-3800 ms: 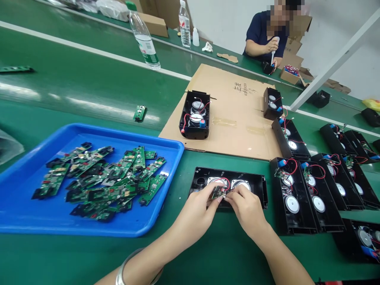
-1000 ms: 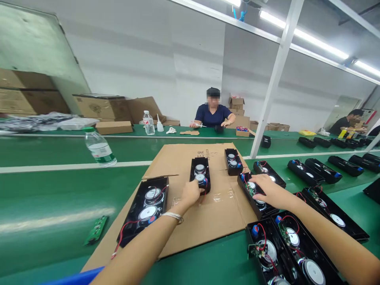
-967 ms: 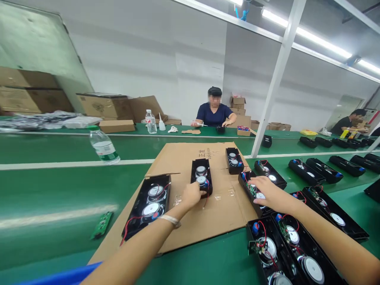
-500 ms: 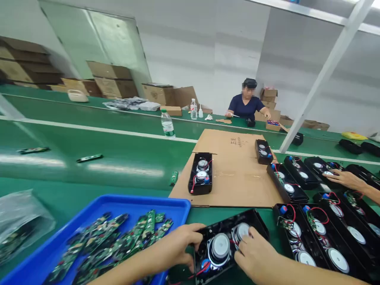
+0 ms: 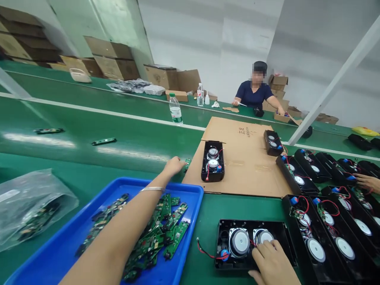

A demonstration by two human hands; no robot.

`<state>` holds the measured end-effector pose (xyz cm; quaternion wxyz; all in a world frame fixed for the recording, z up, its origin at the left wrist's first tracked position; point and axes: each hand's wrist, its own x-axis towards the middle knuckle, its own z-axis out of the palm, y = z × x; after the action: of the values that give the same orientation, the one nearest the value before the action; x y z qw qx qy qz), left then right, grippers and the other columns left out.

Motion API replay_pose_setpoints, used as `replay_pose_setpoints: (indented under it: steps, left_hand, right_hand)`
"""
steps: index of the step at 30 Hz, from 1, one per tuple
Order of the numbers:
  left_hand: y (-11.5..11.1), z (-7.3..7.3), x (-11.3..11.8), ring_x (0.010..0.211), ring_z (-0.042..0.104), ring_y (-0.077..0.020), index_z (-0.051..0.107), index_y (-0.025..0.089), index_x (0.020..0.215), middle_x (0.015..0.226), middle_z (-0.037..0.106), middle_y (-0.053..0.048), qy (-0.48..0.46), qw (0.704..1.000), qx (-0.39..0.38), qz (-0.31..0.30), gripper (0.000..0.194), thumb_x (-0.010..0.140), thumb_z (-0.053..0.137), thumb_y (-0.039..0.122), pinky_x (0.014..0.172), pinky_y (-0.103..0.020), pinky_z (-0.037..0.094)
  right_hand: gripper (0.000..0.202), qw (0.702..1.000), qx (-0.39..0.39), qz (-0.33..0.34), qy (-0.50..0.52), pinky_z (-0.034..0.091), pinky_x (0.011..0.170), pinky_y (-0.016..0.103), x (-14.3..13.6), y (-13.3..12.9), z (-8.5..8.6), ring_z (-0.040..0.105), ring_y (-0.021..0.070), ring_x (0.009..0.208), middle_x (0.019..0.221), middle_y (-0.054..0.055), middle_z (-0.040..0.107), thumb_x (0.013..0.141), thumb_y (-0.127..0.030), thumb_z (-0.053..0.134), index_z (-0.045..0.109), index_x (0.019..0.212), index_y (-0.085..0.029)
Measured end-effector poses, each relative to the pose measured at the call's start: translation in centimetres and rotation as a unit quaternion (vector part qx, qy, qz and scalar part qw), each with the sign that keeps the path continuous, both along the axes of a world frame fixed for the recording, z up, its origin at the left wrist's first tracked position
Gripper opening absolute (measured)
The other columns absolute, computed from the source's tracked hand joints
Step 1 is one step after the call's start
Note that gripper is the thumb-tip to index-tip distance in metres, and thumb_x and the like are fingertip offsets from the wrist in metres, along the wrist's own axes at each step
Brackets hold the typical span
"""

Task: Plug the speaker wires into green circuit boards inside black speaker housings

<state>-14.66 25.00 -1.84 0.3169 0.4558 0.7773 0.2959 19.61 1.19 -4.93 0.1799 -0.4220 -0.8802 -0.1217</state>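
My left hand (image 5: 174, 166) reaches past the blue tray (image 5: 124, 181), its fingertips beside a small green circuit board (image 5: 187, 164) at the cardboard's left edge; whether it grips the board is unclear. My right hand (image 5: 271, 261) rests at the front edge of a black speaker housing (image 5: 279, 231), fingers over its right-hand speaker. That housing lies flat with two round speakers, a blue part and a red-black wire (image 5: 204, 252) hanging out on the left. Many green boards (image 5: 148, 241) are piled in the tray.
Another housing (image 5: 213, 161) stands on the cardboard sheet (image 5: 243, 178). Rows of housings (image 5: 316, 249) fill the right, where another person's hand (image 5: 368, 182) reaches in. A plastic bag (image 5: 35, 206) lies left. A bottle (image 5: 175, 111) and a seated person (image 5: 255, 93) are farther back.
My left hand has left the housing and moved up and forward to the small board. The housing, earlier tilted between both hands, now lies flat. The view has shifted slightly.
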Motion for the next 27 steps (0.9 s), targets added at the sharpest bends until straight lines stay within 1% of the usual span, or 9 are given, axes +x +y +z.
replay_pose_setpoints:
  steps: [4,8,11,14,18,21,22,24,27]
  left_hand:
    - [1.2,-1.7,1.1,0.101,0.060,-0.0234,0.057,0.017,0.113,0.115,0.060,-0.008,-0.024,0.999,-0.026,0.033,0.029,0.087,0.061,0.029,0.082,-0.042,0.052]
    - [-0.1,-1.0,0.5,0.093,0.062,-0.0213,0.057,0.015,0.111,0.111,0.061,-0.007,-0.078,0.995,-0.030,0.059,0.027,0.088,0.059,0.029,0.077,-0.040,0.054]
    - [-3.6,0.9,-0.3,0.085,0.063,-0.0180,0.059,0.013,0.103,0.102,0.063,-0.006,-0.135,0.990,0.008,0.050,0.020,0.088,0.058,0.028,0.072,-0.036,0.054]
    - [-9.6,2.7,0.0,0.081,0.065,-0.0180,0.058,0.014,0.085,0.086,0.067,-0.004,-0.201,0.978,0.054,0.015,0.017,0.079,0.066,0.028,0.071,-0.032,0.054]
    - [-18.2,3.5,2.6,0.078,0.069,-0.0239,0.059,0.017,0.080,0.073,0.070,-0.004,-0.282,0.957,0.054,-0.034,0.036,0.062,0.072,0.045,0.073,-0.036,0.055]
    - [-22.4,2.9,5.1,0.071,0.070,-0.0260,0.057,0.019,0.074,0.072,0.070,-0.004,-0.399,0.917,0.020,-0.012,0.038,0.056,0.077,0.046,0.065,-0.037,0.056]
    - [-23.2,2.6,5.9,0.069,0.070,-0.0257,0.057,0.019,0.073,0.071,0.070,-0.004,-0.424,0.906,0.016,0.002,0.038,0.055,0.078,0.045,0.062,-0.036,0.056]
    - [-24.3,1.9,7.3,0.070,0.069,-0.0252,0.061,0.018,0.078,0.072,0.070,-0.004,-0.447,0.894,0.017,0.029,0.038,0.058,0.077,0.047,0.061,-0.035,0.056]
    - [-24.8,1.0,8.8,0.081,0.068,-0.0270,0.067,0.017,0.094,0.081,0.072,-0.007,-0.481,0.876,0.012,0.032,0.045,0.063,0.073,0.049,0.068,-0.037,0.056]
  right_hand:
    - [0.018,0.996,-0.002,0.018,0.090,0.052,0.066,0.034,-3.6,-0.4,2.2,0.062,0.0225,0.077,0.088,0.007,0.067,0.078,-0.028,0.060,0.058,0.093,-0.019]
    - [0.027,0.991,0.027,0.096,0.090,0.046,0.095,0.049,-7.8,-0.1,1.7,0.058,0.0259,0.101,0.105,0.012,0.067,0.086,-0.013,0.044,0.059,0.108,-0.014]
    - [0.031,0.989,0.005,0.105,0.099,0.042,0.100,0.053,-9.9,0.2,1.3,0.061,0.0212,0.079,0.075,0.007,0.067,0.085,-0.002,0.037,0.061,0.102,-0.013]
    - [0.029,0.966,-0.065,0.129,0.214,0.046,0.097,0.050,-10.4,0.4,2.0,0.056,0.0160,0.061,0.062,0.001,0.060,0.089,-0.005,0.035,0.061,0.093,-0.018]
    - [0.011,0.853,-0.242,0.090,0.454,0.058,0.069,0.033,-9.7,1.0,3.6,0.061,0.0156,0.067,0.075,0.002,0.064,0.090,-0.023,0.049,0.059,0.096,-0.021]
    - [0.017,0.731,-0.345,0.023,0.588,0.054,0.048,0.025,-9.0,1.6,4.5,0.061,0.0133,0.057,0.077,0.003,0.064,0.089,-0.033,0.054,0.059,0.100,-0.021]
    - [0.018,0.709,-0.363,0.013,0.604,0.053,0.045,0.023,-8.8,1.8,4.8,0.059,0.0121,0.053,0.077,0.003,0.064,0.089,-0.035,0.054,0.060,0.098,-0.021]
    - [0.018,0.723,-0.368,0.005,0.584,0.051,0.044,0.023,-8.5,2.0,5.2,0.058,0.0117,0.054,0.076,0.003,0.064,0.088,-0.035,0.055,0.064,0.093,-0.021]
    - [0.015,0.808,-0.320,0.005,0.495,0.051,0.048,0.024,-8.1,2.0,5.6,0.058,0.0132,0.058,0.075,0.004,0.063,0.087,-0.028,0.055,0.069,0.087,-0.022]
